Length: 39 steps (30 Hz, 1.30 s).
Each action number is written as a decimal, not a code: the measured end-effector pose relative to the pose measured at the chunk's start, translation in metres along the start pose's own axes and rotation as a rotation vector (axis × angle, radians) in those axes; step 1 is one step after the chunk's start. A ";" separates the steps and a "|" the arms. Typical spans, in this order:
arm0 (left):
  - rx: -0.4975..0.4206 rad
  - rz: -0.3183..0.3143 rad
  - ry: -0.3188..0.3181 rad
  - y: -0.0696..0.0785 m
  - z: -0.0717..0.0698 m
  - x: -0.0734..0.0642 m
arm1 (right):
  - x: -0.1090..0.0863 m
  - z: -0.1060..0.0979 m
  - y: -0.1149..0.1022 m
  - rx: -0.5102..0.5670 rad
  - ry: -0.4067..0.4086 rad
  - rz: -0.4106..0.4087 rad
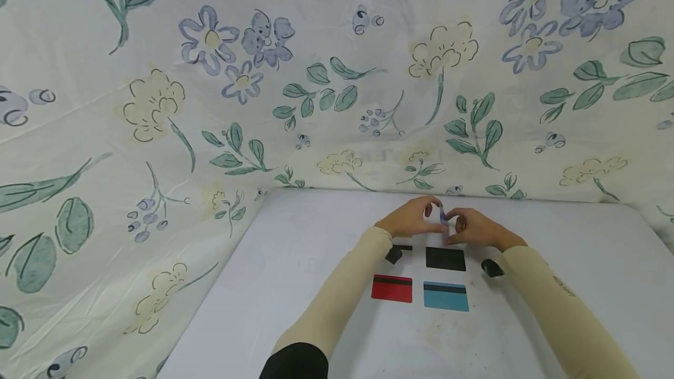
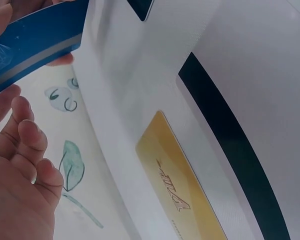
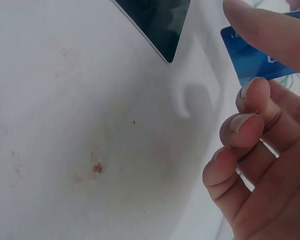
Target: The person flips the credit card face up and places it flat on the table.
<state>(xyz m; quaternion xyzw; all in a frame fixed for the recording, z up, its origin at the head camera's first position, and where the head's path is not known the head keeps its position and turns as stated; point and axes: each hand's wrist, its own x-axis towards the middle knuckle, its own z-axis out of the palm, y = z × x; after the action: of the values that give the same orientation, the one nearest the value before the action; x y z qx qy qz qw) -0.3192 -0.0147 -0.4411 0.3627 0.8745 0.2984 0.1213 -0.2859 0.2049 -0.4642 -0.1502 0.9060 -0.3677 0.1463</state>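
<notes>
A blue bank-style card [image 2: 45,37] with a grey stripe is held up off the table between both hands, tilted on edge in the head view. My left hand [image 1: 409,219] pinches one end, its other fingers loosely bent below in the left wrist view. At the opposite end my right hand [image 1: 480,230] pinches the card between thumb [image 3: 270,32] and a finger. Just in front of the hands lies a black card [image 1: 445,259]. A gold card [image 2: 177,182] lies near the left hand, beside a dark stripe [image 2: 230,135] that looks like part of a white card.
Nearer me, a red card [image 1: 392,289] and a light blue card [image 1: 446,296] lie side by side, each with a dark stripe. The white table [image 1: 253,285] meets a flower-printed cloth [image 1: 337,75] behind and at left. Small reddish-brown stains [image 3: 97,168] mark the tabletop.
</notes>
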 end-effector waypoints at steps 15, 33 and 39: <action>0.003 -0.035 0.014 -0.007 -0.004 -0.003 | -0.001 -0.007 0.006 -0.022 -0.007 0.021; 0.097 -0.097 -0.009 -0.014 -0.003 -0.002 | 0.003 -0.008 0.013 -0.045 -0.017 0.051; 0.135 -0.100 -0.013 -0.016 -0.002 -0.001 | 0.003 -0.008 0.014 -0.051 -0.019 0.056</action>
<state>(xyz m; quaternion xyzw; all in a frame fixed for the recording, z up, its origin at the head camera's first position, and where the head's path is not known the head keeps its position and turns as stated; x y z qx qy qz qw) -0.3278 -0.0252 -0.4490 0.3279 0.9087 0.2300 0.1173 -0.2941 0.2181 -0.4697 -0.1319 0.9174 -0.3389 0.1615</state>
